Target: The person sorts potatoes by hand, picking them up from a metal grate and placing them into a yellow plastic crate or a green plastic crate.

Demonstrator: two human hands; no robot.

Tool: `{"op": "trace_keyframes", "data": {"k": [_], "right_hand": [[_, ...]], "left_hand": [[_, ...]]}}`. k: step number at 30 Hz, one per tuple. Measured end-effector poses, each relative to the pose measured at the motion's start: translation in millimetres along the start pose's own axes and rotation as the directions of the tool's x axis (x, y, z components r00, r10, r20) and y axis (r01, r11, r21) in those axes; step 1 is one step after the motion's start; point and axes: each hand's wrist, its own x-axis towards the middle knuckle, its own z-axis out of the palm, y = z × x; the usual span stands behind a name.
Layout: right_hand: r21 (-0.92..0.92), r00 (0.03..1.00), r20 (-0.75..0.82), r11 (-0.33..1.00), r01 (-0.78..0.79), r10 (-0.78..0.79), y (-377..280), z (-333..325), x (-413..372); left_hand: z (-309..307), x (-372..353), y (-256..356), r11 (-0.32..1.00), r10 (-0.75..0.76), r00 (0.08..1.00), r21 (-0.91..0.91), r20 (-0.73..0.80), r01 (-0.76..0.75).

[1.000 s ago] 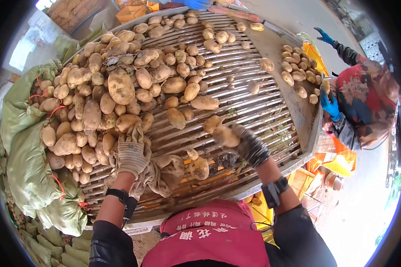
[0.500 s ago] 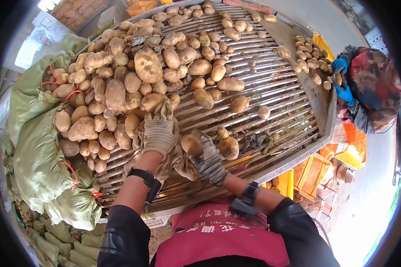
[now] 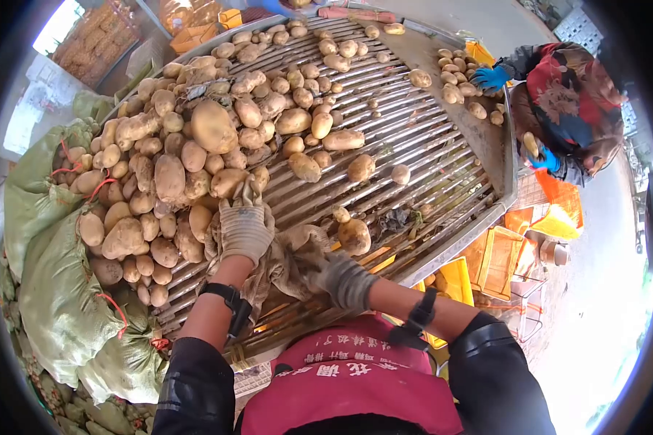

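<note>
My left hand (image 3: 243, 230), in a pale knit glove, grips a bunched, dirty beige cloth sack (image 3: 297, 246) by its upper edge, fingers curled over the fabric. Its fingertips lie beside a potato (image 3: 228, 183) at the front of a big heap. My right hand (image 3: 346, 281), in a grey glove, is at the sack's right edge. Its fingers are blurred and partly hidden by the fabric, so I cannot make out what they hold. A round potato (image 3: 354, 236) and a small one (image 3: 341, 214) lie on the slats just beyond it.
The heap of potatoes (image 3: 170, 177) covers the left of the slatted metal table (image 3: 406, 170). Green sacks (image 3: 65, 297) with red ties stand at the left. A co-worker in blue gloves (image 3: 492, 77) stands at the right edge near more potatoes. Yellow crates (image 3: 457, 283) sit below.
The potato that was in my right hand is out of sight. That hand has moved down to the sack's edge. The co-worker's hands have separated, one now holding a potato lower down. The view has shifted.
</note>
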Motion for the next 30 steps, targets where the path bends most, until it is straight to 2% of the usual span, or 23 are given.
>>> {"op": "trace_keyframes", "data": {"k": [1, 2, 3, 4, 6, 7, 8, 10, 11, 12, 13, 14, 16, 17, 18, 19, 20, 22, 24, 26, 27, 28, 30], "right_hand": [[0.041, 0.999, 0.042, 0.999, -0.022, 0.02, 5, 6, -11], [0.029, 0.999, 0.051, 0.999, -0.014, 0.013, 13, 4, -22], [0.355, 0.995, -0.033, 0.932, -0.074, 0.092, 19, 0, -36], [0.649, 0.977, -0.079, 0.754, -0.099, 0.196, 26, -5, -51], [0.344, 0.899, -0.387, 0.937, -0.066, 0.206, 54, -34, -73], [0.264, 0.872, -0.397, 0.946, -0.191, 0.287, 79, -30, -83], [0.181, 0.833, -0.418, 0.932, -0.315, 0.363, 110, -17, -90], [0.659, 0.623, -0.468, 0.717, -0.226, 0.627, 167, 16, -98], [0.663, 0.631, -0.46, 0.715, -0.224, 0.625, 163, -2, -97], [0.547, 0.613, -0.556, 0.802, -0.239, 0.562, 145, -35, -97], [0.421, 0.594, -0.641, 0.87, -0.257, 0.486, 133, -51, -94], [0.428, 0.594, -0.637, 0.867, -0.257, 0.491, 129, -48, -87], [0.261, 0.734, -0.608, 0.949, -0.175, 0.303, 121, -43, -64], [0.056, 0.804, -0.514, 0.947, -0.317, 0.299, 117, -36, -51], [-0.018, 0.835, -0.464, 0.94, -0.341, 0.294, 115, -30, -42], [-0.064, 0.85, -0.451, 0.94, -0.336, 0.273, 113, -17, -34], [-0.109, 0.864, -0.436, 0.938, -0.33, 0.253, 106, -12, -26], [-0.069, 0.89, -0.387, 0.955, -0.289, 0.241, 88, -4, -21], [-0.036, 0.912, -0.344, 0.967, -0.252, 0.225, 75, -5, -18], [0.113, 0.969, -0.194, 0.985, -0.131, 0.152, 67, -2, -16], [0.084, 0.976, -0.209, 0.995, -0.044, 0.061, 70, 5, -15], [0.088, 0.977, -0.206, 0.995, -0.042, 0.059, 69, 9, -14], [0.157, 0.997, -0.048, 0.986, -0.056, 0.064, 67, 6, -12]], "left_hand": [[-10, 6, -7, 0.884, -0.064, 0.987, -0.45, 0.146, 0.124], [-21, 12, -17, 0.565, -0.057, 0.951, -0.776, 0.304, 0.282], [-27, 15, -22, 0.548, 0.015, 0.921, -0.774, 0.39, 0.318], [-31, 14, -28, 0.543, 0.015, 0.912, -0.769, 0.41, 0.337], [-37, 16, -39, 0.382, 0.216, 0.851, -0.844, 0.479, 0.377], [-43, 20, -44, 0.455, 0.141, 0.878, -0.818, 0.457, 0.352], [-43, 21, -42, 0.457, 0.138, 0.878, -0.816, 0.459, 0.355], [-35, 15, -32, 0.56, 0.017, 0.935, -0.778, 0.354, 0.284], [-24, 8, -23, 0.563, 0.023, 0.931, -0.775, 0.364, 0.289], [-10, -2, -12, 0.992, -0.024, 0.978, -0.12, 0.208, 0.05], [-5, -8, -6, 0.756, 0.08, 0.995, 0.648, 0.058, -0.098], [-7, -7, -5, 0.755, 0.088, 0.994, 0.648, 0.06, -0.106], [-10, -3, -12, 0.737, 0.124, 0.985, 0.653, 0.122, -0.173], [-15, 2, -21, 0.731, 0.123, 0.984, 0.659, 0.13, -0.179], [-26, 10, -31, 0.986, 0.066, 0.962, 0.129, 0.267, -0.103], [-38, 17, -40, 0.901, 0.089, 0.909, -0.423, 0.408, 0.101], [-45, 22, -44, 0.504, 0.186, 0.843, -0.785, 0.505, 0.359], [-44, 23, -44, 0.498, 0.203, 0.818, -0.776, 0.538, 0.387], [-40, 20, -42, 0.523, 0.149, 0.875, -0.787, 0.461, 0.326], [-38, 17, -38, 0.538, 0.1, 0.902, -0.786, 0.42, 0.306], [-38, 17, -36, 0.499, 0.086, 0.903, -0.803, 0.421, 0.327], [-37, 16, -35, 0.457, 0.072, 0.904, -0.819, 0.422, 0.346], [-33, 15, -33, 0.458, 0.053, 0.912, -0.821, 0.406, 0.339]]}}
